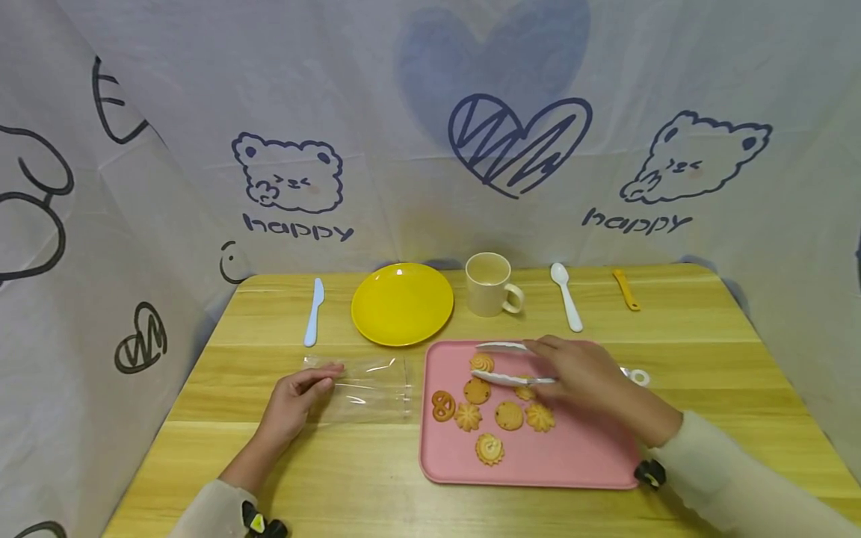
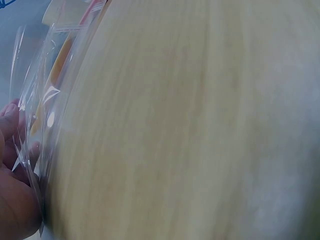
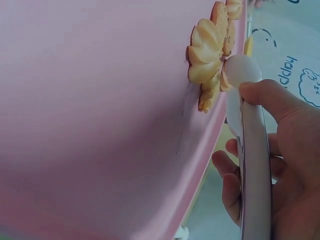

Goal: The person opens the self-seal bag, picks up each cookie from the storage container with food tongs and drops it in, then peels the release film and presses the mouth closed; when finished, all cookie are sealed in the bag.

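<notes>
On the left, my left hand (image 1: 291, 407) pinches the edge of a clear plastic bag (image 1: 373, 390), which lies flat-looking on the table beside the tray. The left wrist view shows the thumb and fingers at the side of the bag (image 2: 50, 100). My right hand (image 1: 588, 377) grips a pair of tongs (image 1: 511, 379) over the pink tray (image 1: 578, 463). The tongs' arms are spread, with one near a swirled cookie (image 1: 480, 362). Several cookies lie on the tray, among them a pretzel-shaped one (image 1: 443, 406) and a round one (image 1: 509, 415).
Along the back of the table are a light blue knife (image 1: 314, 314), a yellow plate (image 1: 402, 305), a beige mug (image 1: 487, 288), a white spoon (image 1: 567, 297) and a small yellow-orange utensil (image 1: 626, 290). A printed cloth (image 1: 417, 224) hangs behind the table.
</notes>
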`<state>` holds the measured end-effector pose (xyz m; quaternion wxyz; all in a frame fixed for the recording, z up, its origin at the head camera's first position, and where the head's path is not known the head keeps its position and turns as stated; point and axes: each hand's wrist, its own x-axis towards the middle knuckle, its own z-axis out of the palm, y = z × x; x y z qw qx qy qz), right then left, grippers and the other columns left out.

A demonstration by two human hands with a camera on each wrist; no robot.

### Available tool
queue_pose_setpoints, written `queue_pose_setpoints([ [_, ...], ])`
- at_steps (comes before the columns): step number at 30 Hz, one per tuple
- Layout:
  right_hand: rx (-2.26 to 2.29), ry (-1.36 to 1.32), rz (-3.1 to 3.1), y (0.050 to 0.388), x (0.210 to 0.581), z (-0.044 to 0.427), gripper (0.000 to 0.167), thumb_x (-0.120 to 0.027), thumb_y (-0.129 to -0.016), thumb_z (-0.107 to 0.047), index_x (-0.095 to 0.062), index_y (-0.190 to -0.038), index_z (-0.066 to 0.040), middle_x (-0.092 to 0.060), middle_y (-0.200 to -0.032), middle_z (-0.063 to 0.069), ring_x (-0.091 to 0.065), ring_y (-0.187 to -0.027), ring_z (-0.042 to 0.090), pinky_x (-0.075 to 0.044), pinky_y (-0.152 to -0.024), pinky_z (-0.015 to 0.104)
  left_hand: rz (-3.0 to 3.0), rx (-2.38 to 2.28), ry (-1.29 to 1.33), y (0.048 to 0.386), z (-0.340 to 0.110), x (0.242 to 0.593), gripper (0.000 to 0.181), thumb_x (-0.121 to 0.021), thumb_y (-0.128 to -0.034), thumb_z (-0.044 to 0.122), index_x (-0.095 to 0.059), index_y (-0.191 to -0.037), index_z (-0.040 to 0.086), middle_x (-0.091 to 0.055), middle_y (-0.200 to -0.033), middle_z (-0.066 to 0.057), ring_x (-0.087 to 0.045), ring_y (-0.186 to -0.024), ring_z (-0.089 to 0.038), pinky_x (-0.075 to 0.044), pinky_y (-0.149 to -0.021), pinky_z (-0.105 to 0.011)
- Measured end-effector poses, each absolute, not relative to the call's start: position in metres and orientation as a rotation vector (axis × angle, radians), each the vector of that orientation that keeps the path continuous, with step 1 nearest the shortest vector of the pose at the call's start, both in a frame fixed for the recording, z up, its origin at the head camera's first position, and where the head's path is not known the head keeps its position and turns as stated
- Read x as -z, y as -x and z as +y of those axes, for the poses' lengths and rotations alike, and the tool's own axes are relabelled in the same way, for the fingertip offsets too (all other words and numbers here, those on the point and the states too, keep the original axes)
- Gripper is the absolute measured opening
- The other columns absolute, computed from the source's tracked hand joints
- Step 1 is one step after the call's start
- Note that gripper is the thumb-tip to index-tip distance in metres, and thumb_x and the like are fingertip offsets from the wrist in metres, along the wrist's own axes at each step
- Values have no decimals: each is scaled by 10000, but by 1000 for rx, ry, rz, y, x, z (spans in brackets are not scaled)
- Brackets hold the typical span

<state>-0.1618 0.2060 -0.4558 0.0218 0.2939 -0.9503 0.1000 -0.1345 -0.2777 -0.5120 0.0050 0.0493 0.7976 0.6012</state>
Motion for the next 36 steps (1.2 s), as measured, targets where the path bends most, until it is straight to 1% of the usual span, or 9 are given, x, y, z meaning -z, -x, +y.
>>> queue_pose_setpoints([
  [7,-306,-911,-3002,166,456,203,682,-796,-891,-439,-609,-1431,-66,-670,-1329,120,-692,-1100,321,-596,-866,512,2500,-1876,-145,134,-278,512,246,-625,-1028,73,-729,-1212,-53,-659,-1345,-212,-591,-1242,21,-452,-1039,-106],
  [17,-364,-925,-2995,167,455,204,666,-801,-892,-452,-632,-1410,-68,-693,-1287,108,-693,-1100,313,-598,-863,513,2499,-1880,-148,134,-277,512,242,-625,-1027,66,-730,-1209,-54,-660,-1342,-215,-591,-1217,52,-456,-1035,-105],
  [27,-452,-889,-3036,169,451,201,675,-834,-862,-432,-641,-1410,-89,-696,-1281,72,-682,-1125,288,-589,-885,515,2499,-1879,-143,134,-277,511,248,-620,-1029,72,-726,-1213,-57,-659,-1341,-217,-588,-1218,57,-455,-1036,-106],
  [32,-467,-927,-3024,168,446,192,663,-849,-849,-413,-650,-1402,-106,-703,-1267,48,-692,-1083,251,-601,-804,458,2496,-1881,-145,134,-277,511,248,-620,-1030,73,-726,-1211,-59,-659,-1342,-217,-588,-1218,56,-455,-1037,-107],
  [34,-480,-953,-3014,167,445,187,652,-848,-853,-397,-648,-1403,-108,-703,-1266,45,-690,-1079,247,-601,-799,445,2494,-1884,-153,133,-277,511,249,-620,-1030,71,-724,-1212,-63,-658,-1342,-222,-589,-1221,51,-456,-1038,-108],
  [36,-507,-969,-3017,167,444,181,653,-846,-859,-388,-639,-1416,-117,-698,-1282,42,-685,-1094,245,-600,-837,442,2492,-1886,-159,133,-277,511,250,-621,-1029,71,-723,-1212,-65,-656,-1342,-226,-589,-1222,50,-457,-1037,-108],
])
